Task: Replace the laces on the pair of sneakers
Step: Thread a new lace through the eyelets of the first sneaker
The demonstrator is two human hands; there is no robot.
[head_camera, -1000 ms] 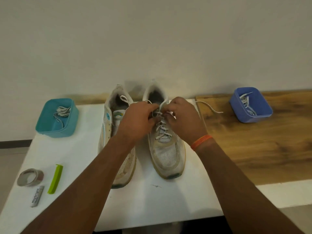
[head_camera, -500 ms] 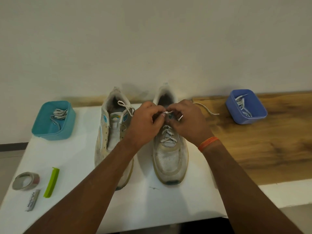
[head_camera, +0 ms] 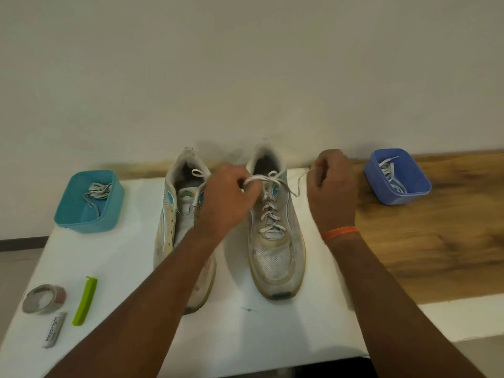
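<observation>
- Right sneaker (head_camera: pixel 275 241): stands on the white table (head_camera: pixel 114 268), toe toward the person, heel near the wall; white lace (head_camera: pixel 268 214) crossed up the eyelets, its two ends drawn out sideways from the top.
- Left hand (head_camera: pixel 227 199): fingers curled, pinching one lace end just beside the collar of the right sneaker.
- Right hand (head_camera: pixel 331 186): fingers curled, pinching the other lace end, held out to the right of the shoe; orange band (head_camera: pixel 339 232) on the wrist. The two hands are apart.
- Left sneaker (head_camera: pixel 181 214): beside the right one, partly under the left forearm; a loose lace end lies at its collar.
- Teal tub (head_camera: pixel 88 203): far left of the table, holds bundled laces.
- Blue tub (head_camera: pixel 396 175): on the wooden surface (head_camera: pixel 436 241) to the right, holds white laces.
- Tape roll (head_camera: pixel 43 298), green clip (head_camera: pixel 85 300), small grey packet (head_camera: pixel 54 330): near left corner.
</observation>
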